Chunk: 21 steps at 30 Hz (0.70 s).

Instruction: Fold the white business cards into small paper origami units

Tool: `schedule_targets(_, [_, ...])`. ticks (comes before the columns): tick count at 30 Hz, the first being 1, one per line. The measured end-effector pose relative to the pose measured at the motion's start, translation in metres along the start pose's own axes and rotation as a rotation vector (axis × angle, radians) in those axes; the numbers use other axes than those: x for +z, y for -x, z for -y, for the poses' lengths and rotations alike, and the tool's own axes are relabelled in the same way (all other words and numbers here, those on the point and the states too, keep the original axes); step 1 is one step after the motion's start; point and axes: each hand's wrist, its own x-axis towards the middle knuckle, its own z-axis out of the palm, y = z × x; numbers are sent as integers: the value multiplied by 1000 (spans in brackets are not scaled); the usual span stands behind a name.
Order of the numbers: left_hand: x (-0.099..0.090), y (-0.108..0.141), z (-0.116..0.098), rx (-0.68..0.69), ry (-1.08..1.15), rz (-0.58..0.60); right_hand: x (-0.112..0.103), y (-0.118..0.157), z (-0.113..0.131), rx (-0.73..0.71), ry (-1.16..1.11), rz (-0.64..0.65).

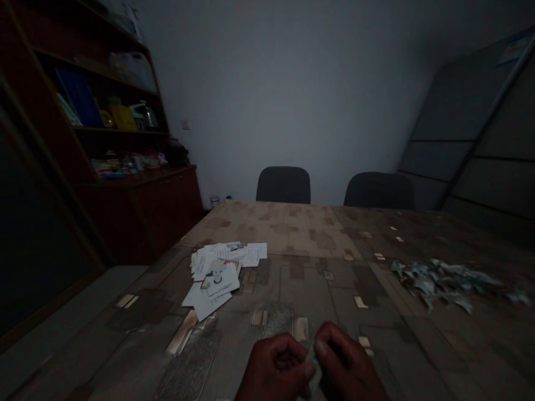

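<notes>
The left hand (273,367) and right hand (350,365) pinch 1 small pale paper piece (311,356) between them, above the near part of the patterned tablecloth (309,284); printed cards (219,278) lie to the left, crumpled papers (447,281) to the right.

Head-worn view, forward and down across nearby table (309,289) toward wall (292,100).

Cards (219,281) lie left of paper pieces (449,281)

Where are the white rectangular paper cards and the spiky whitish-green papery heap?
White rectangular paper cards (222,280): head view, on a top card's face.
Spiky whitish-green papery heap (448,282): head view, its middle.
</notes>
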Motion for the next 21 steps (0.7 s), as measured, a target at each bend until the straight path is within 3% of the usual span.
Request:
schedule_targets(7, [-8,-3,-4,-22,55,-19,-5,3,0,-3,37,85])
schedule_targets(12, [-7,-1,-5,-2,72,19,-3,5,0,62,-57,158])
schedule_targets(21, [-8,-2,-5,-78,17,86,-3,2,4,81,-37,89])
